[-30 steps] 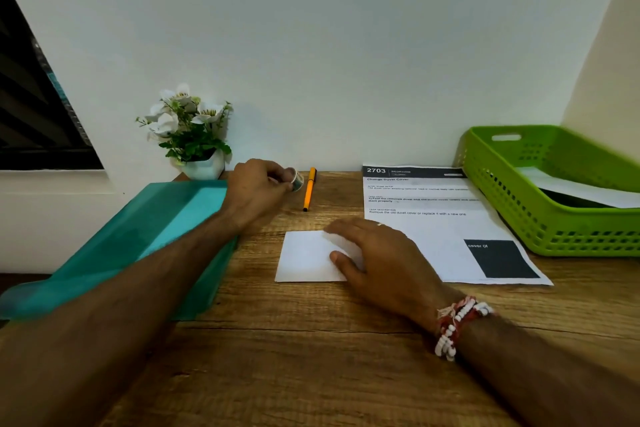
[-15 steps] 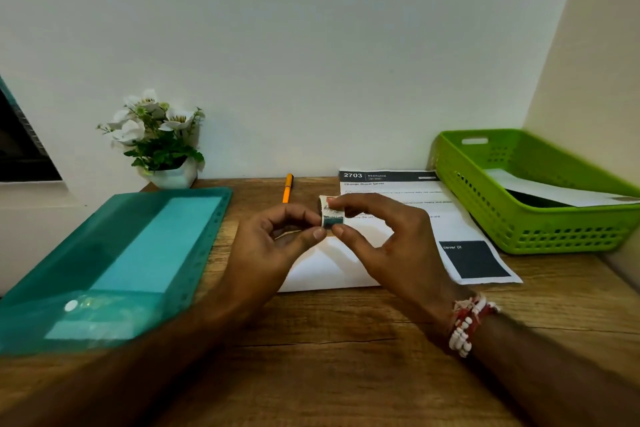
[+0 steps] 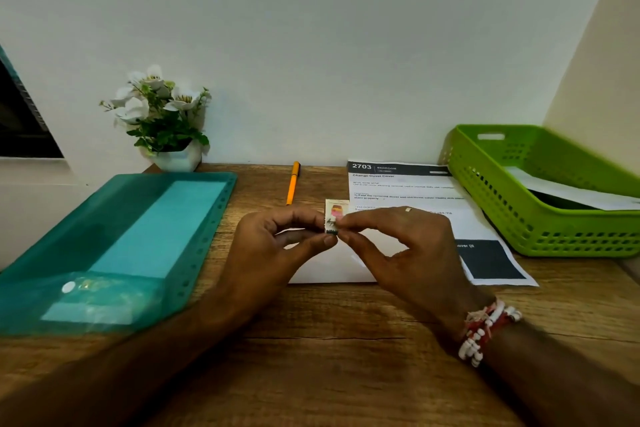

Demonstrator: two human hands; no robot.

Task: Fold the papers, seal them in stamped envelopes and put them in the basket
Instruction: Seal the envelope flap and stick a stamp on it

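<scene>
Now, table (image 3: 329, 357): wooden, and on my feed it runs right up to a pale wall.
Folder (image 3: 138, 236): teal and see-through, lying flat on the left side of the table.
Basket (image 3: 571, 232): green perforated plastic at the far right, with a white paper (image 3: 571, 194) lying inside over something dark.
Printed sheet (image 3: 398, 184): flat just left of the basket, headed "2703", with a black block at its near corner.
Left hand (image 3: 273, 246): raised over the table's middle, thumb and forefinger pinching the stamp's lower left edge.
Right hand (image 3: 408, 246): facing the left one, fingertips nipping the same stamp from the right. I see a ring on one finger and a red and white bead bracelet (image 3: 485, 329) at the wrist.
Envelope (image 3: 329, 270): white, flat on the table under both hands, overlapping the printed sheet.
Plant (image 3: 162, 121): white flowers in a white pot, back against the wall.
Pen (image 3: 292, 184): orange, lying beyond the hands.
Stamp (image 3: 335, 215): upright between the two hands, held above the envelope, picture side towards me.
</scene>
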